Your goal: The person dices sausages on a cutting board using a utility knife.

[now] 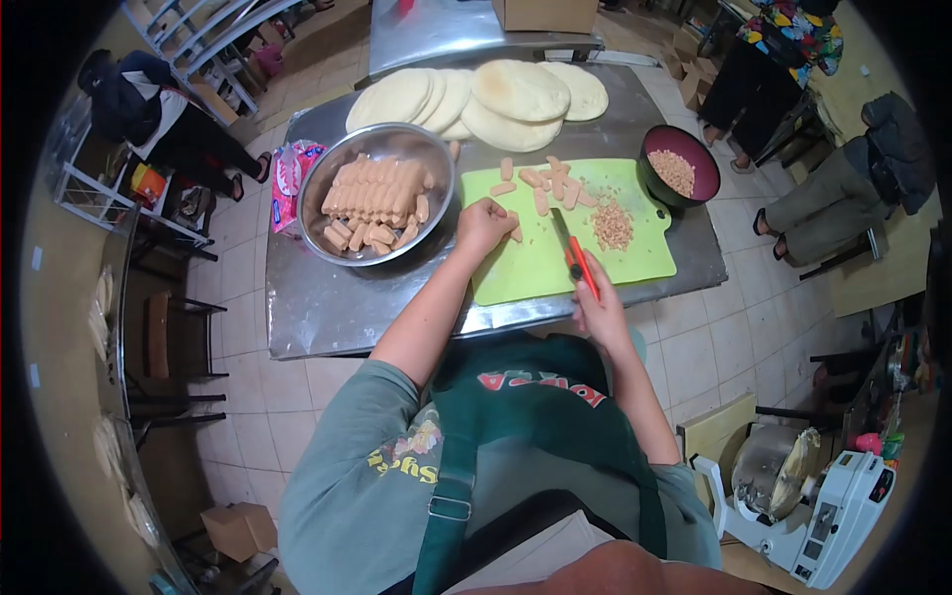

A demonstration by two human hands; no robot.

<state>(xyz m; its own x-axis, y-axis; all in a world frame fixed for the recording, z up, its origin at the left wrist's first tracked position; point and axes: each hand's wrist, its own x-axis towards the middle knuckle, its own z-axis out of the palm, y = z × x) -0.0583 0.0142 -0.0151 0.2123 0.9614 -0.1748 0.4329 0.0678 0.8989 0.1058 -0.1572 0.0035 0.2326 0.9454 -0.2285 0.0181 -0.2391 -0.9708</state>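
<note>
"How is the left hand (482,226) found?"
"Narrowed; 1 smooth sausage (515,227) is held on the flat green board (516,278)."
"The right hand (601,309)?"
"Closed; 1 orange-handled knife (576,255) is gripped, its blade angled near crumbly chopped bits (613,227)."

Sausage piece (515,227) partly hidden by left hand (483,226); cardboard box (545,14) cut off at top edge.

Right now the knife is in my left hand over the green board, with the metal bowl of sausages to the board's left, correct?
Not quite: the head view shows the knife in your right hand. It is over the green board, with the metal bowl of sausages to the board's left.
</note>
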